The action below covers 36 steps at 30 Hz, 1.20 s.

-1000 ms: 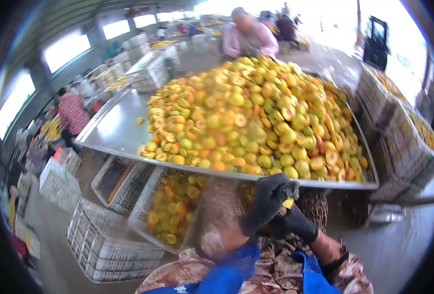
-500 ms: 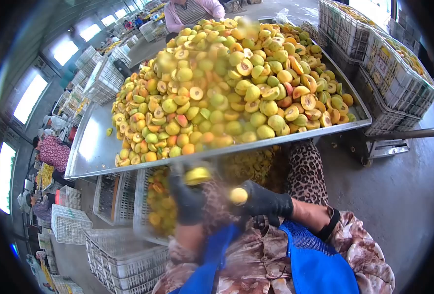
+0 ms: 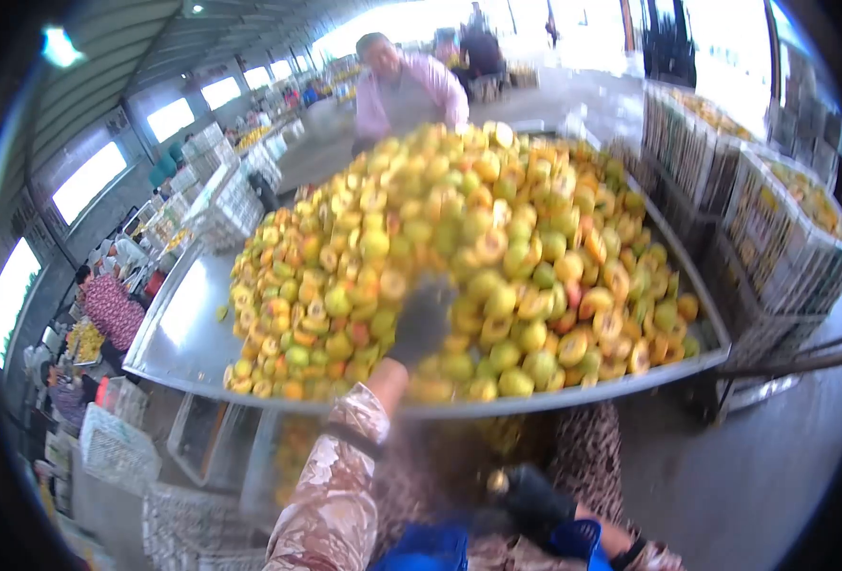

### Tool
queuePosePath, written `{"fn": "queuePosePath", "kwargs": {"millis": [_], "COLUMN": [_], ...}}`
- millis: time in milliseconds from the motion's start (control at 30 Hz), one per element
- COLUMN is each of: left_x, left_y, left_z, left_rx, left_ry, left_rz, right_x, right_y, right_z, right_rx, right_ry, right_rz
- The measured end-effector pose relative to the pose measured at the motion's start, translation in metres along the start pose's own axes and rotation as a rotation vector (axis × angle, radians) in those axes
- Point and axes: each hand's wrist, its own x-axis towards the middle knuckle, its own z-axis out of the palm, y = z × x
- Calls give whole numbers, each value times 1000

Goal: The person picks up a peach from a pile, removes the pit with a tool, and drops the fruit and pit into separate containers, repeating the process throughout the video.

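My left hand, in a black glove, reaches out over the near side of a large heap of yellow-green and orange fruit on a metal table. The hand is blurred and rests on the fruit; whether it grips one I cannot tell. My right hand, also in a black glove, stays low near my lap, below the table edge, shut on a small object with a pale tip that I cannot make out. Many fruits in the heap are halved, showing pits.
A person in a pink top stands at the table's far side. White plastic crates full of fruit are stacked at right. More crates sit below left, one under the table holding fruit. Other people work at left.
My left hand has gone from near my lap, where it held a fruit, up and forward onto the heap. My right hand has dropped lower. The camera has tilted up.
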Motion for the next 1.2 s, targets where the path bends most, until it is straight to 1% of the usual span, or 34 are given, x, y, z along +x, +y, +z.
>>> {"fn": "queuePosePath", "kwargs": {"millis": [33, 67, 100, 167, 200, 233, 267, 333, 367, 400, 467, 500, 533, 567, 600, 633, 667, 700, 733, 800, 833, 900, 933, 1000, 1067, 1100, 1167, 1200], "left_x": [16, 33, 41, 51, 48, 39, 33, 26, 22, 22, 15, 16, 12, 10, 0, -15, -28, -44, -59, -85, -96, -116, -122, -128, -134, -137, -136, -132], "left_y": [2, 4, 16, 39, 36, 28, 22, 18, 14, 3, -18, 7, -27, 20, 19, 44, 61, 87, 112, 143, 153, 171, 178, 191, 188, 185, 184, 188], "left_z": [-2, -6, -18, -45, -47, -50, -52, -46, -43, -37, -15, -43, -16, -61, -57, -70, -77, -88, -99, -112, -112, -115, -122, -139, -138, -132, -125, -127], "left_rx": [80, 158, 291, 410, 364, 321, 280, 319, 333, 226, 0, -121, -327, -601, -977, -1032, -1076, -1325, -1570, -1798, -1821, -1870, -1915, -2000, -1609, -1261, -902, -892], "left_ry": [-164, -329, -342, -471, -486, -501, -512, -431, -396, -309, -145, 18, 208, 187, 140, 234, 201, 139, 120, 137, 162, 215, 183, 116, 116, 123, 135, 145], "left_rz": [-1, 10, 71, -49, -81, -114, -144, -26, 29, -9, -101, -165, -47, -169, -310, -170, -137, -313, -516, -707, -725, -743, -763, -795, -624, -436, -215, -185], "right_x": [-5, -8, -11, -14, -16, -17, -18, -10, -3, 2, -4, -4, -4, -5, -6, 0, 9, 10, 14, 26, 30, 40, 46, 51, 47, 45, 41, 39], "right_y": [-12, -15, -19, -55, -72, -94, -80, -35, -26, -23, -26, -48, -69, -85, -97, -86, -74, -106, -138, -136, -133, -122, -114, -110, -118, -117, -115, -116], "right_z": [-10, -14, -18, -13, -14, -20, -20, -17, -18, -18, -15, -16, -18, -24, -28, -25, -19, -13, -8, 4, 7, 11, 13, 16, 10, 10, 8, 6], "right_rx": [-98, -371, -638, -92, 188, 244, 181, 49, -20, -91, -25, 122, 277, 273, 276, 248, 218, 264, 302, 137, 44, -40, -87, 19, 133, 132, 129, 119], "right_ry": [-38, -85, -100, 7, 53, 22, 42, 88, 59, 26, 71, 156, 240, 279, 303, 333, 362, 351, 347, 355, 358, 347, 340, 354, 310, 314, 334, 334], "right_rz": [-5, -129, -267, 72, 238, 383, 271, 49, -24, -92, -46, 66, 185, 112, 49, 13, -21, -12, -9, -73, -113, -180, -223, -114, 166, 161, 148, 149]}}
